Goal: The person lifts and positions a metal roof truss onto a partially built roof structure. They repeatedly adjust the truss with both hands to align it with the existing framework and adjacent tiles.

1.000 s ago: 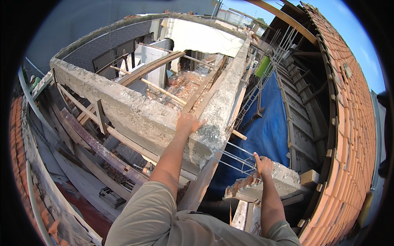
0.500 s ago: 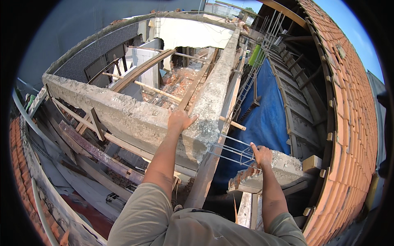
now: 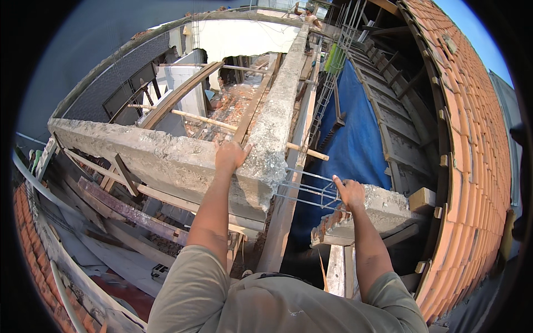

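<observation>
A thick, rough concrete beam runs away from me and meets a cross beam on the left. My left hand lies on top of their corner, fingers spread and pressed to the concrete. Bare steel rebar bridges the gap from that corner to a broken concrete stub on the right. At the stub's end, my right hand grips the rebar, with its far fingers partly hidden. Both arms reach forward and down.
Below left lie boards and rubble. A bamboo pole and timber planks cross the opening ahead. A blue tarp hangs right of the beam, beside a tiled roof. Another person is at the far end.
The view has shifted slightly, so the beams and both hands appear a little higher and further left. Both hands keep their places. The far person's arm is now raised.
</observation>
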{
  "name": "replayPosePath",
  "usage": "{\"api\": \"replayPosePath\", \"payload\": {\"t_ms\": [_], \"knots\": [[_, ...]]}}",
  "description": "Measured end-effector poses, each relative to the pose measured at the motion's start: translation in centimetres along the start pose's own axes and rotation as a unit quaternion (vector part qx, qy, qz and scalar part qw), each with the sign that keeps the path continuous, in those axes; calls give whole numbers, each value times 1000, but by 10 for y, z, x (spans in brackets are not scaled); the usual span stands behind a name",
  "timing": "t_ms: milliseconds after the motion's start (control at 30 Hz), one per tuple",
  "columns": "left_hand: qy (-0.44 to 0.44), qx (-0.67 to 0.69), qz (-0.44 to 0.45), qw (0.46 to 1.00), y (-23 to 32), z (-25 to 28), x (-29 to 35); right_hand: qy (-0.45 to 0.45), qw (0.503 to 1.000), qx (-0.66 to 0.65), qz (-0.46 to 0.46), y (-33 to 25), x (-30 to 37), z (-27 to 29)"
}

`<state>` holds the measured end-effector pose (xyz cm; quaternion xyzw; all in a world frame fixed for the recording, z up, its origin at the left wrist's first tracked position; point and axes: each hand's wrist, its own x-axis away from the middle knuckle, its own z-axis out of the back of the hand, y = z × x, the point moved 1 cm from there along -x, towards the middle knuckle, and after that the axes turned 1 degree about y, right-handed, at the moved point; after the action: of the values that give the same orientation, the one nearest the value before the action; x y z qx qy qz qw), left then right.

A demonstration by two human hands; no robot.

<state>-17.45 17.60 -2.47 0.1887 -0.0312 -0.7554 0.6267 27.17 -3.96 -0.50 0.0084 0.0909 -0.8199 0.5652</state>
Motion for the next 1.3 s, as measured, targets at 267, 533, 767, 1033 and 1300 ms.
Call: {"api": "replayPosePath", "payload": {"t_ms": [267, 533, 767, 1033, 1300], "knots": [[-43, -45, -12, 998, -15, -18, -14, -39, 999, -19, -21, 7, -4, -5], [-14, -40, -26, 999, -12, -12, -10, -33, 998, -54, -23, 8, -3, -2], [-16, -42, -23, 999, -7, -7, -9, -50, 998, -34, -28, 5, -3, 3], [-43, -53, -11, 998, -2, -1, -10, -104, 994, -30, -33, -2, 2, 20], [-30, -50, -2, 998, -13, -13, -18, -105, 993, -49, -32, -1, 4, 23]]}}
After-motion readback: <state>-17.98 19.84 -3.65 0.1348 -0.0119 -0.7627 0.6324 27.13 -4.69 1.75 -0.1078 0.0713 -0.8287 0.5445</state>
